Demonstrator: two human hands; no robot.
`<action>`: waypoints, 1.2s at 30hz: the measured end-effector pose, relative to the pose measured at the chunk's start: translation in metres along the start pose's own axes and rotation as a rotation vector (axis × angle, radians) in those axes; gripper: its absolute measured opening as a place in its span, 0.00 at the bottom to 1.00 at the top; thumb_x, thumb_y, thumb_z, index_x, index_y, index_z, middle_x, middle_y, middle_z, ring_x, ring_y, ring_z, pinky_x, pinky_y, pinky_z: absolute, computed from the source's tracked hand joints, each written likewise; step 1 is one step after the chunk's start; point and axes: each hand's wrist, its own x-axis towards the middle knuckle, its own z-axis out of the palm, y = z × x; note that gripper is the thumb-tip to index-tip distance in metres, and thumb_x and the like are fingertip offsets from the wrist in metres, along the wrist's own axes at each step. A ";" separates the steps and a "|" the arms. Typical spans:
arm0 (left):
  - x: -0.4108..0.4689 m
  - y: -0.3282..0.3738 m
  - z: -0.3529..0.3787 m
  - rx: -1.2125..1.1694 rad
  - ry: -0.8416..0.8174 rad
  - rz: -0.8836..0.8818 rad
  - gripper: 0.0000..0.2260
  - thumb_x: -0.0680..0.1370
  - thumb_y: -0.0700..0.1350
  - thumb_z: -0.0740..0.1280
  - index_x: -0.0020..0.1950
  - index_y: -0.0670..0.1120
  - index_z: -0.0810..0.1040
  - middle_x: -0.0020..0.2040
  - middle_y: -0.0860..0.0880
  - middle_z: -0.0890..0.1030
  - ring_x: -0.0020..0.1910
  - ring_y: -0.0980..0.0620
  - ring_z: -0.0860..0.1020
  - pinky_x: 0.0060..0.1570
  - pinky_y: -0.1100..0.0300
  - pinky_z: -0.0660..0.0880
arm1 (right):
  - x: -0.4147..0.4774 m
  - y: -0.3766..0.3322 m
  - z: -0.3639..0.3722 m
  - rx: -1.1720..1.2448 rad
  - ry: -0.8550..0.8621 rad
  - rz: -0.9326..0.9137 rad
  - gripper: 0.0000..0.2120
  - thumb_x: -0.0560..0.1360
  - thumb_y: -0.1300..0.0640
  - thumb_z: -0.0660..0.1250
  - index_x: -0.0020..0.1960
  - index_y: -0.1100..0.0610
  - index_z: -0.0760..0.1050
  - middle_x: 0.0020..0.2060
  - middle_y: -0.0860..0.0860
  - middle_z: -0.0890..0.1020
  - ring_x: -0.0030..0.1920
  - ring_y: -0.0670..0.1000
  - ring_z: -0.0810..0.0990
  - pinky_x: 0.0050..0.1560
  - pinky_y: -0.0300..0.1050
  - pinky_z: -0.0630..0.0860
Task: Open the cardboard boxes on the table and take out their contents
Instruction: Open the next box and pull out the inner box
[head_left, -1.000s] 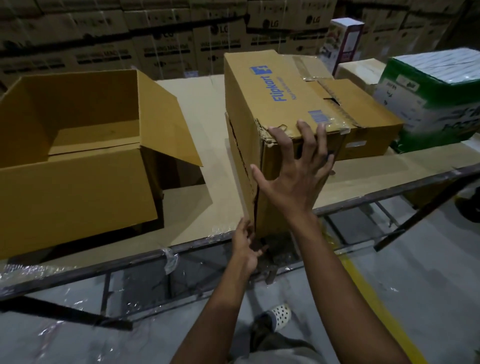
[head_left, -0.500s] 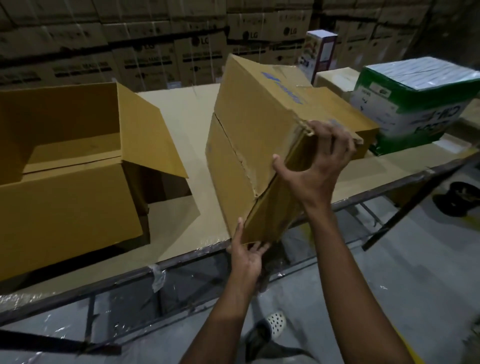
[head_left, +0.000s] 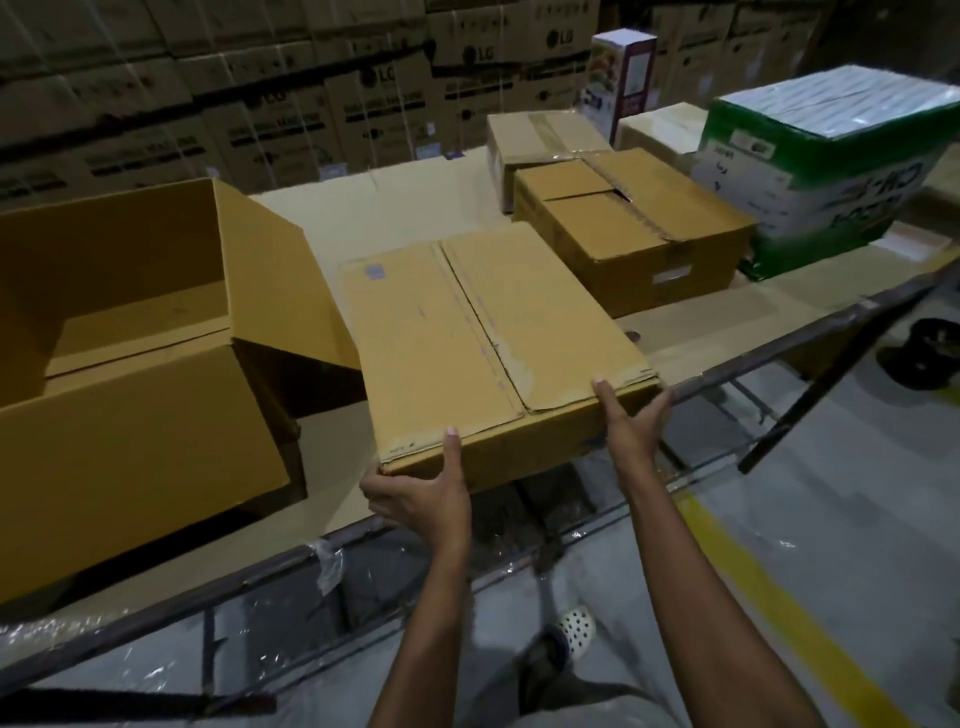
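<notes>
Gripping the closed cardboard box (head_left: 467, 332) at its near corners: left hand (head_left: 421, 499) and right hand (head_left: 631, 421), thumbs on top. Box lies flat, seam up, at bench (head_left: 727, 319) near edge, beside an open box (head_left: 130, 415).

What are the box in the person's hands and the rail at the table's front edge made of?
Held box: brown corrugated cardboard, matte; layered edges show at its near right corner, and a taped seam crosses the top. Table rail: probably metal, dark and dull; a thin straight bar with similar struts below.
</notes>
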 end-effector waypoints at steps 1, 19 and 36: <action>0.000 0.003 -0.002 0.070 0.008 0.065 0.40 0.66 0.62 0.79 0.68 0.50 0.62 0.70 0.42 0.66 0.69 0.38 0.65 0.64 0.37 0.70 | 0.000 -0.003 0.001 -0.051 0.024 -0.019 0.45 0.71 0.41 0.78 0.78 0.52 0.57 0.76 0.55 0.64 0.75 0.62 0.65 0.69 0.63 0.72; 0.061 0.064 -0.001 0.604 -0.330 1.431 0.16 0.71 0.60 0.78 0.38 0.48 0.85 0.38 0.49 0.82 0.41 0.47 0.78 0.37 0.56 0.71 | -0.027 -0.035 0.000 -0.662 -0.207 -0.648 0.21 0.66 0.37 0.79 0.57 0.40 0.82 0.70 0.50 0.70 0.73 0.57 0.63 0.66 0.63 0.61; 0.096 0.042 -0.122 -0.046 0.430 0.231 0.13 0.78 0.53 0.68 0.42 0.43 0.81 0.35 0.47 0.82 0.31 0.54 0.78 0.38 0.53 0.81 | -0.037 -0.025 0.014 -0.731 -0.180 -0.665 0.16 0.69 0.32 0.75 0.48 0.43 0.84 0.48 0.46 0.80 0.58 0.55 0.73 0.58 0.59 0.62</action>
